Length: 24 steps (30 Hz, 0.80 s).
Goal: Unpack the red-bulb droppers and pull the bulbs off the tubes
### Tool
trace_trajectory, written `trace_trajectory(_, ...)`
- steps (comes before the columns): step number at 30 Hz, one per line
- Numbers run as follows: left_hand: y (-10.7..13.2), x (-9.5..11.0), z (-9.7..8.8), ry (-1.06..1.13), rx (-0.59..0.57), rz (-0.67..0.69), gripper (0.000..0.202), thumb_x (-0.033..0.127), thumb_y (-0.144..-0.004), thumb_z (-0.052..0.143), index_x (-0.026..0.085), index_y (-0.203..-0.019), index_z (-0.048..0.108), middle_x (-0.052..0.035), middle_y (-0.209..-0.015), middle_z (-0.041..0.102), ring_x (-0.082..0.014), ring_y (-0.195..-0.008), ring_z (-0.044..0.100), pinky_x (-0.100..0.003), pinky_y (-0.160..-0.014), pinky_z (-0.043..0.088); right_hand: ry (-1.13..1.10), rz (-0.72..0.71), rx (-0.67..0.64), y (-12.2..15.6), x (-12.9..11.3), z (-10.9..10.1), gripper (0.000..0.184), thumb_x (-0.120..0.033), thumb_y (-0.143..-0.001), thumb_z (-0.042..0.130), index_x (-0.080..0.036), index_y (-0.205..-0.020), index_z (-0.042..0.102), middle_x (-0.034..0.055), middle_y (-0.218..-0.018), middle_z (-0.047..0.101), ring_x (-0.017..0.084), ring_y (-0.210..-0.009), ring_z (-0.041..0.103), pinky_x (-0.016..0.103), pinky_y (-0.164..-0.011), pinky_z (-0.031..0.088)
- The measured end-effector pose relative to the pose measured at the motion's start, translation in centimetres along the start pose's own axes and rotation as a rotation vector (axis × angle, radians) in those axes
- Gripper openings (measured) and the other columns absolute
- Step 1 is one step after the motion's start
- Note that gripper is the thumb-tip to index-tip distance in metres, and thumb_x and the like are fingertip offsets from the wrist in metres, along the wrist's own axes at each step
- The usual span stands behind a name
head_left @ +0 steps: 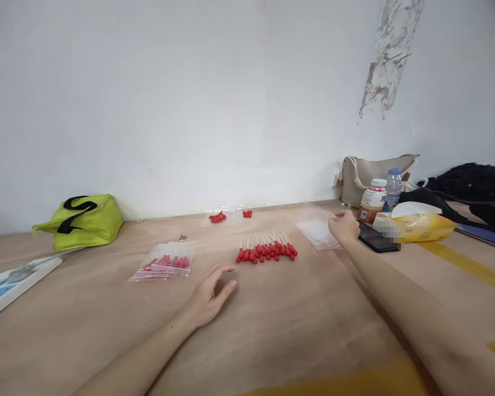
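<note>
Well left of the red-tipped sticks (266, 250) lie filled clear bags (164, 262). Just left of the sticks, the left hand (208, 294) rests empty, fingers parted. The sticks line the tabletop (280, 319). Right of them are plastic bags (317, 226), then the right hand (344, 226), fingers curled; whether they grip a bag, I cannot tell.

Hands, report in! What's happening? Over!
Left hand open, holding nothing visible. Right hand at the clear bags, grip unclear. Red-tipped sticks bunched between the hands. Black phone beside right hand.
</note>
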<state>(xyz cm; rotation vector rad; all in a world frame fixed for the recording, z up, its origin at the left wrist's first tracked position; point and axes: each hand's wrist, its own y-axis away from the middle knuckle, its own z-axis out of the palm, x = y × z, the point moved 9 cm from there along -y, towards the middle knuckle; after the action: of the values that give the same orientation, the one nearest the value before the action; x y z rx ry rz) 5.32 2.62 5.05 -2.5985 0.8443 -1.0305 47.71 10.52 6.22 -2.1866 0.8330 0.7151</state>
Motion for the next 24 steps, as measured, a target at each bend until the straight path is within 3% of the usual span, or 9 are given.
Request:
trace_trajectory(3, 0.4, 1.4, 0.3, -0.054, -0.055, 0.100, 0.026, 0.033, -0.085, 0.044, 0.024, -0.108, 0.051, -0.0060, -0.110, 0.053, -0.0195, -0.103, 0.049, -0.035, -0.086, 0.043, 0.115, 0.036, -0.005, 0.8, 1.9, 0.9, 0.018, -0.021, -0.061, 0.053, -0.016, -0.076, 0.059, 0.0142, -0.090, 0.055, 0.031, -0.095, 0.044, 0.051, -0.080, 0.027)
trace_trajectory(5, 0.5, 1.9, 0.5, -0.090, -0.054, 0.154, 0.024, 0.031, -0.085, 0.044, 0.023, -0.106, 0.052, -0.0059, -0.108, 0.053, -0.0187, -0.102, 0.049, -0.035, -0.089, 0.041, 0.208, -0.010, 0.027, 1.4, 1.7, 0.8, 0.020, -0.023, -0.062, 0.052, -0.016, -0.078, 0.062, 0.0157, -0.099, 0.052, 0.032, -0.100, 0.039, 0.051, -0.080, 0.025)
trace_trajectory(9, 0.0, 1.3, -0.2, -0.194, 0.046, 0.163, 0.021, 0.031, -0.084, 0.045, 0.023, -0.099, 0.057, -0.0057, -0.104, 0.055, -0.0187, -0.099, 0.051, -0.035, -0.086, 0.041, 0.208, -0.206, 0.203, 2.6, -1.6, -1.7, 0.025, -0.029, -0.071, 0.044, -0.019, -0.085, 0.062, 0.0111, -0.105, 0.048, 0.028, -0.101, 0.036, 0.044, -0.080, 0.022)
trace_trajectory(12, -0.8, -0.6, -2.9, -0.372, 0.146, 0.122, 0.021, 0.036, -0.081, 0.047, 0.022, -0.089, 0.061, -0.0061, -0.101, 0.057, -0.0214, -0.098, 0.052, -0.038, -0.086, 0.041, 0.092, -0.409, 0.275, 5.4, -5.1, -3.7, 0.025, -0.032, -0.073, 0.044, -0.019, -0.086, 0.061, 0.0095, -0.106, 0.048, 0.026, -0.101, 0.037, 0.043, -0.082, 0.020)
trace_trajectory(16, -1.7, -5.1, -7.9, -0.605, 0.109, 0.054, 0.029, 0.043, -0.076, 0.051, 0.024, -0.092, 0.064, -0.0078, -0.106, 0.059, -0.0277, -0.102, 0.051, -0.043, -0.090, 0.037, -0.052, -0.691, 0.150, 12.1, -8.7, -3.6, 0.022, -0.030, -0.077, 0.045, -0.020, -0.090, 0.059, 0.0095, -0.106, 0.050, 0.025, -0.100, 0.042, 0.042, -0.087, 0.020)
trace_trajectory(18, -1.5, -7.5, -9.4, -0.614, 0.010, 0.041, 0.039, 0.049, -0.070, 0.056, 0.026, -0.100, 0.063, -0.0074, -0.115, 0.057, -0.0289, -0.106, 0.050, -0.042, -0.091, 0.037, -0.097, -0.768, 0.070, 15.1, -9.2, -3.0, 0.018, -0.027, -0.078, 0.046, -0.021, -0.088, 0.059, 0.0089, -0.107, 0.050, 0.024, -0.100, 0.044, 0.042, -0.089, 0.020)
trace_trajectory(21, -0.9, -10.3, -9.9, -0.561, -0.130, 0.021, 0.042, 0.050, -0.071, 0.054, 0.029, -0.108, 0.060, -0.0047, -0.120, 0.054, -0.0267, -0.108, 0.051, -0.038, -0.090, 0.039, -0.112, -0.954, -0.111, 18.6, -10.0, -1.5, 0.015, -0.025, -0.077, 0.048, -0.023, -0.086, 0.059, 0.0067, -0.105, 0.052, 0.022, -0.097, 0.046, 0.038, -0.089, 0.024)
trace_trajectory(24, -0.8, -11.2, -9.2, -0.546, -0.156, 0.028, 0.034, 0.046, -0.081, 0.042, 0.028, -0.101, 0.064, -0.0022, -0.108, 0.063, -0.0225, -0.101, 0.055, -0.035, -0.087, 0.041, -0.102, -0.997, -0.215, 19.3, -10.0, -0.6, 0.016, -0.025, -0.077, 0.048, -0.023, -0.090, 0.058, 0.0064, -0.105, 0.053, 0.021, -0.096, 0.047, 0.036, -0.086, 0.028)
